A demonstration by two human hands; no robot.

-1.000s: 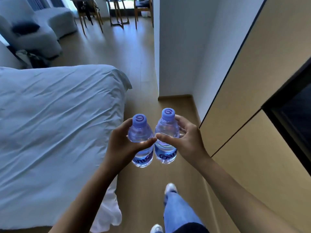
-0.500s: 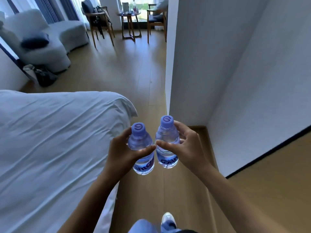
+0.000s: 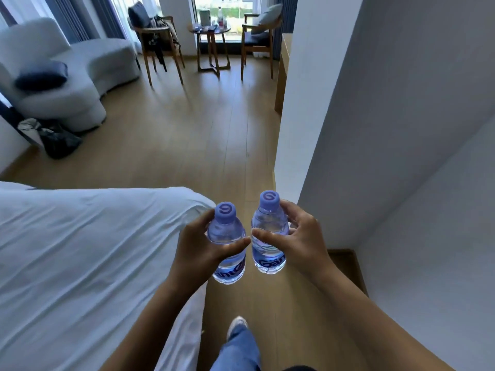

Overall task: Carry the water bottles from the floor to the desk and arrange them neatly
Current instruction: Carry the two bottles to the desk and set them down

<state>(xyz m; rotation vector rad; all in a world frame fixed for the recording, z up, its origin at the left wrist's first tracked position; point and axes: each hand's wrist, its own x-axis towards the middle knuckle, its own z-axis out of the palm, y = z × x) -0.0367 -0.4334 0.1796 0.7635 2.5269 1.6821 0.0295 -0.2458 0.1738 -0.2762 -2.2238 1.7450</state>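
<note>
I count two water bottles: my left hand (image 3: 198, 253) grips one bottle (image 3: 227, 246), my right hand (image 3: 302, 242) the other bottle (image 3: 268, 236), fingers clamped round each.

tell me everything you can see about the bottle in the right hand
The right-hand bottle is small, clear plastic, full of water, with a lilac screw cap bearing a swirl logo and a label with dark lettering low on its body. It is held upright in the air over the wooden floor, the right hand wrapped around its middle, close beside the other bottle.
</note>
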